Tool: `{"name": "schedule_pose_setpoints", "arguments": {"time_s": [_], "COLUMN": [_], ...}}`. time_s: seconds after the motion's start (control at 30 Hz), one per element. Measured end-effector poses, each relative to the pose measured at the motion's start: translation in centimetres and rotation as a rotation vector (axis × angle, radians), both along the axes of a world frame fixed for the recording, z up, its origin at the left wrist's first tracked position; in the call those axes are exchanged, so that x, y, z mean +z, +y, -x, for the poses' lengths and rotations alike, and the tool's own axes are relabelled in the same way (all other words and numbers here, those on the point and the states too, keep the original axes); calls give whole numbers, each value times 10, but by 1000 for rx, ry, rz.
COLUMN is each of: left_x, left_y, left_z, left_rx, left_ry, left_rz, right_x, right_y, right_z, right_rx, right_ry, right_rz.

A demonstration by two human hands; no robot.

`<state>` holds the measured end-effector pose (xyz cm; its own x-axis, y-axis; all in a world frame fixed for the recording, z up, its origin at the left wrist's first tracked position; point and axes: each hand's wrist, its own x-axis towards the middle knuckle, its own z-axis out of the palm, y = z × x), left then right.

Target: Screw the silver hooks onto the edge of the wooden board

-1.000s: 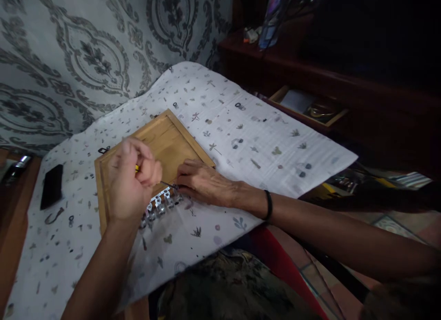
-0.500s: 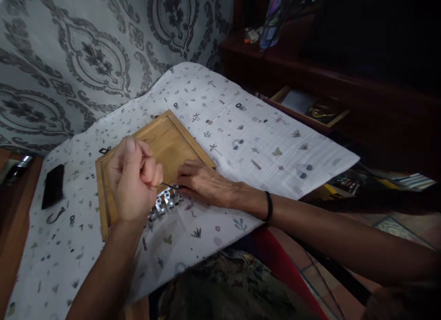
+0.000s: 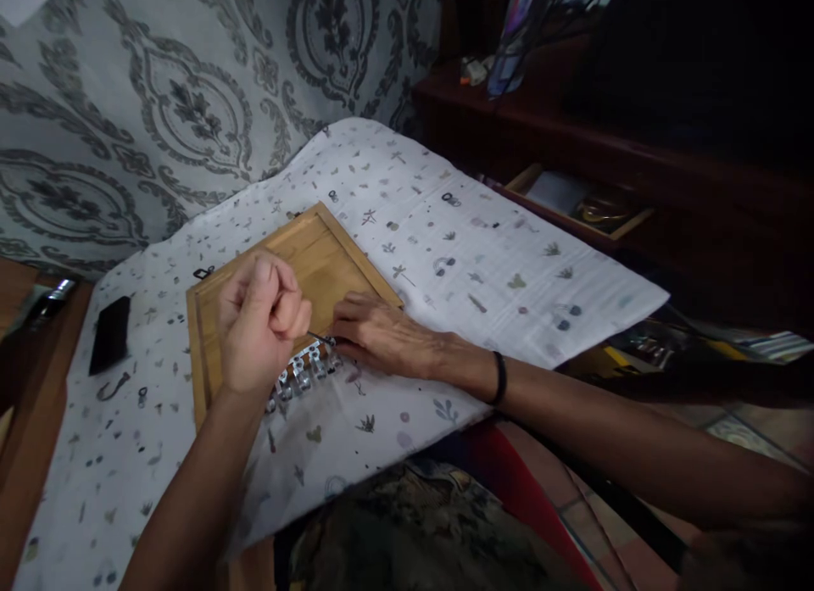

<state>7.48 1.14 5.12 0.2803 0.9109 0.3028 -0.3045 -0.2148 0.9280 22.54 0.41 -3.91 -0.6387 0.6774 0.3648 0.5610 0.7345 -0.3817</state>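
Note:
My left hand (image 3: pixel 259 324) is curled in a fist round a screwdriver whose thin shaft (image 3: pixel 320 338) points right and down at a row of shiny metal fittings (image 3: pixel 298 375) along the near edge of a wooden board (image 3: pixel 321 260). My right hand (image 3: pixel 375 335) lies on the board's near right corner, its fingers pressed together at the end of the metal row where the screwdriver tip meets it. What those fingers pinch is hidden. A dark band circles the right wrist.
The board rests on a white patterned cloth (image 3: pixel 458 252) over a table. A black flat object (image 3: pixel 109 334) and small metal pieces lie on the cloth at left. Patterned wall fabric (image 3: pixel 158 108) hangs behind. A dark wooden cabinet with an open drawer (image 3: pixel 572 203) stands at right.
My left fist has turned and closed tighter round the screwdriver, hiding its yellow handle. My right hand stays in place on the board. The camera has shifted slightly.

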Motion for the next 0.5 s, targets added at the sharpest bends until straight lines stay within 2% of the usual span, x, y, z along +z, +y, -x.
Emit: {"name": "schedule_pose_setpoints", "arguments": {"time_s": [0.17,0.37,0.5], "left_x": [0,1,1], "left_y": [8,1,0], "left_z": [2,0,1], "left_rx": [28,69,19], "left_ry": [11,-15,-4], "left_rz": [34,96,65], "right_x": [-3,-7,-7], "right_y": [0,0,-1], "right_z": [-1,-5,-6], "right_rx": [-10,36,30], "right_ry": [9,119,203], "right_rz": [-9,27,52]}}
